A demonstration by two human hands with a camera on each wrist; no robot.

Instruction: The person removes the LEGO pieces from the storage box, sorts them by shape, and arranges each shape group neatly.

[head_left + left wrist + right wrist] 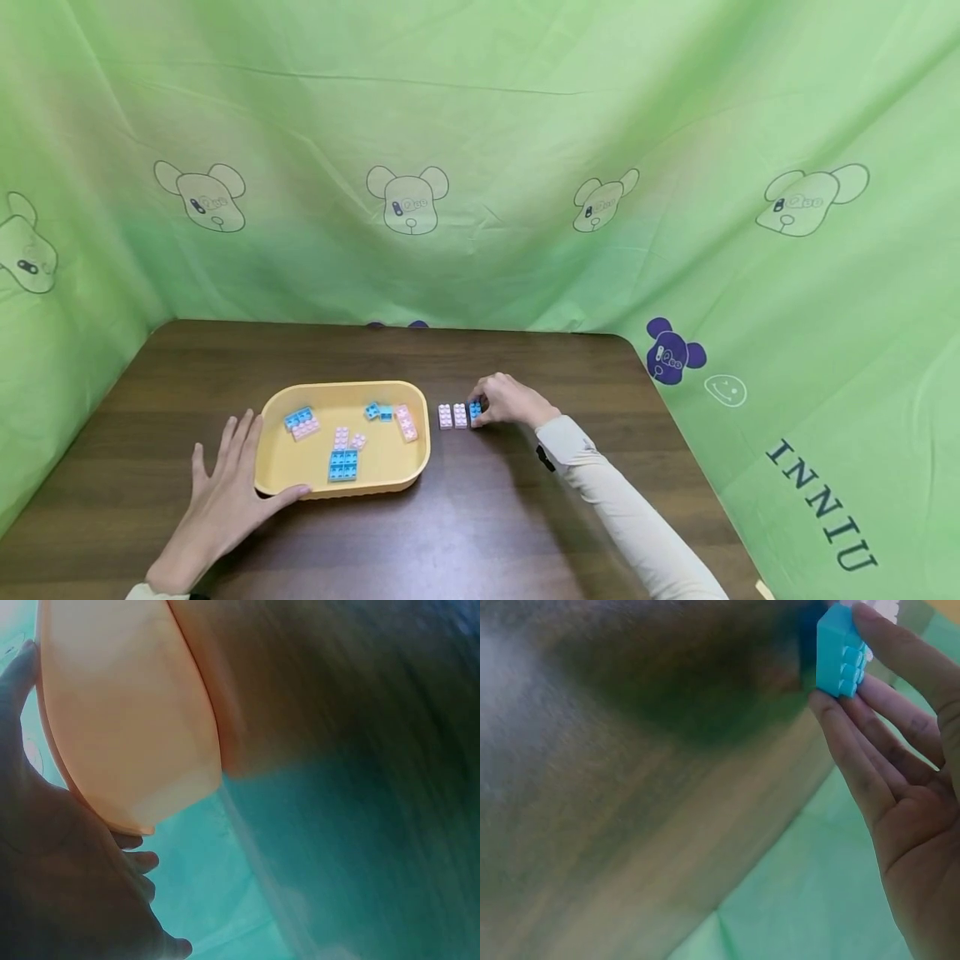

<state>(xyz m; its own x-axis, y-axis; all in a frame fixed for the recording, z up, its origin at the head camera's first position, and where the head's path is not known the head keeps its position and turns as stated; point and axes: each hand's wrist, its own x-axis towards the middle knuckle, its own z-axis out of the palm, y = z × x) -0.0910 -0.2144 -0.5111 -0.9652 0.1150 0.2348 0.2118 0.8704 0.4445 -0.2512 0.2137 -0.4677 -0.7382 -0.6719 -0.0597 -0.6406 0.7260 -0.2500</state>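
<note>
My right hand (510, 400) pinches a blue toy building brick (837, 656) between thumb and fingers, low over the table. To the left of that brick, two pale pink bricks (452, 416) stand side by side in a row with it. My left hand (225, 487) has its fingers spread and rests against the near left corner of a yellow tray (427, 417), thumb along the front rim. Inside the tray lie several blue bricks (343, 466) and pink bricks (406, 423), scattered about. The left wrist view shows the tray's side wall (127, 712) with the fingers against it.
The tabletop (480, 525) is dark brown wood. Green curtains (480, 167) with bear-head prints hang behind it and along both sides.
</note>
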